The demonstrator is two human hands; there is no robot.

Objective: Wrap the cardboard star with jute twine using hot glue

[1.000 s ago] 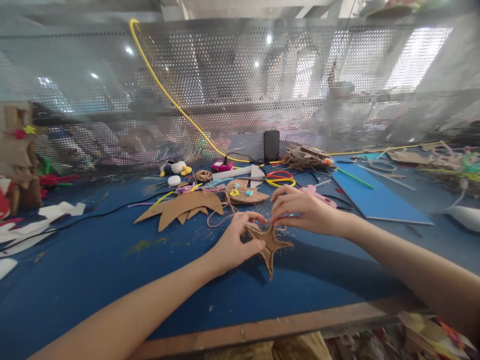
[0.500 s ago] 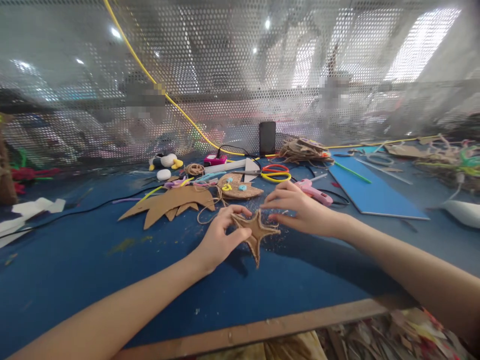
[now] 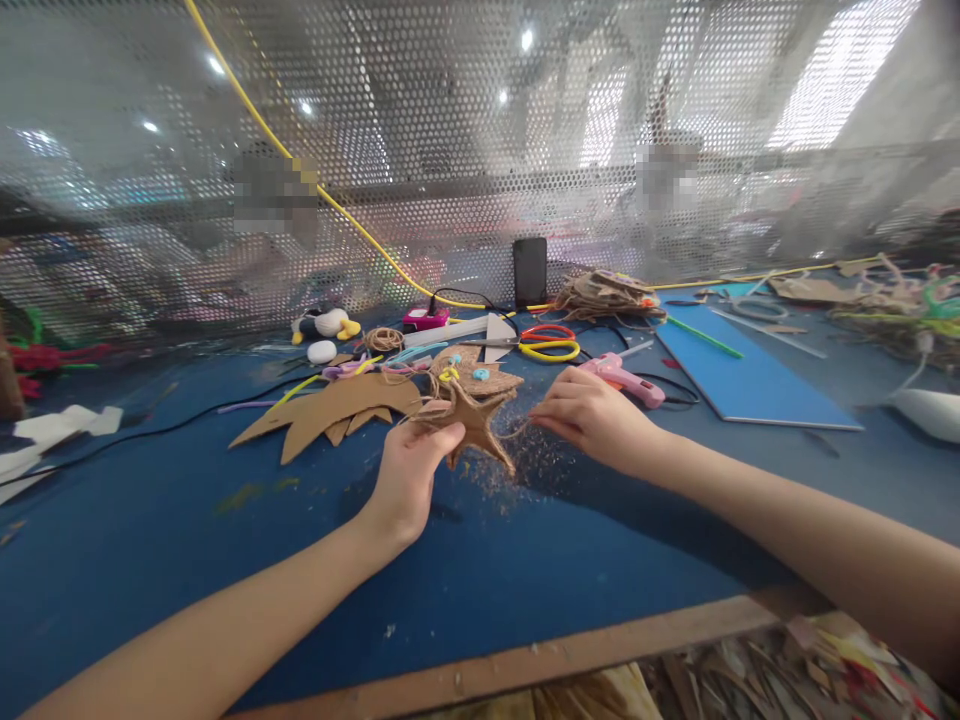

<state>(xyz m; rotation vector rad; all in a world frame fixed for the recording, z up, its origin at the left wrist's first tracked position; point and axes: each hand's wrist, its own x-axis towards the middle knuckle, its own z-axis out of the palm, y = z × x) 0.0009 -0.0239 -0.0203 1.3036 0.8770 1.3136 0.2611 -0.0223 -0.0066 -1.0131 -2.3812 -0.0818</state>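
My left hand [image 3: 411,462] grips a brown cardboard star [image 3: 475,420] edged with twine, its thumb pressed on the front face. A thin strand of twine [image 3: 516,433] runs from the star's right side to my right hand [image 3: 592,415], whose fingers are pinched on it. Behind the star lies a twine-covered leaf-like piece [image 3: 491,380] with yellow and blue bits on it. Spiky cut cardboard [image 3: 330,408] rests to the left of the star. Just beyond my right hand is a pink glue gun [image 3: 634,385].
Scissors [image 3: 550,350] with red and yellow handles lie behind the hands. A twine coil [image 3: 383,340], a black phone-like slab [image 3: 530,272] and a bundle of brown pieces [image 3: 606,295] sit near the perforated metal screen [image 3: 450,130]. At right lies a blue board [image 3: 757,370].
The star has moved left and up and turned in my left hand. My right hand has closed on the twine strand and drawn it out to the right.
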